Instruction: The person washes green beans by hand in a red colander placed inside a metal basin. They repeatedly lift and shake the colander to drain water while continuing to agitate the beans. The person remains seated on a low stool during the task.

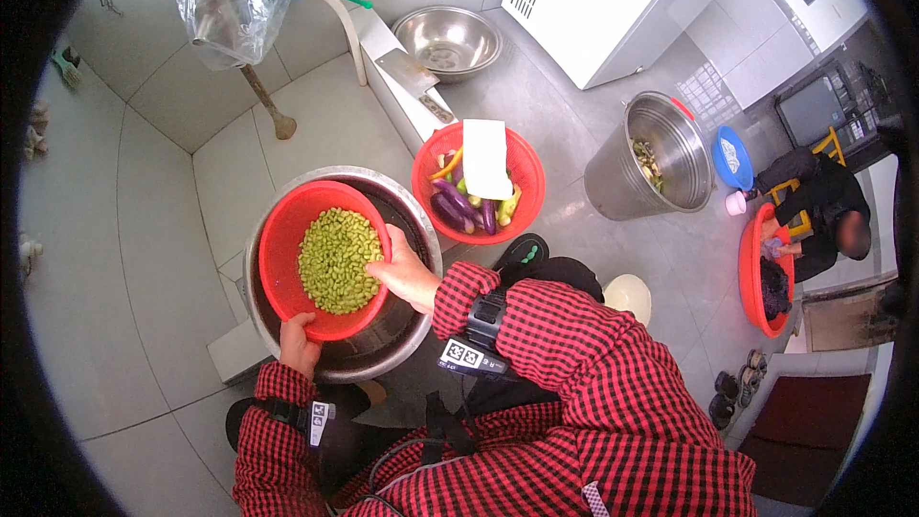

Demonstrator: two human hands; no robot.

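Red round plastic basket (280,251), left of frame's centre, gripped at rim by left hand (301,345) and right hand (407,274), over wide grey metal basin (330,173). Pale-green oval beans (339,258) inside, apparently already shelled; basket not yet set down.

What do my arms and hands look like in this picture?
Your left hand and right hand are bare. The left sleeve and right sleeve are red-and-black checked. Around each is a black strap, with a white tag bearing black square patterns.
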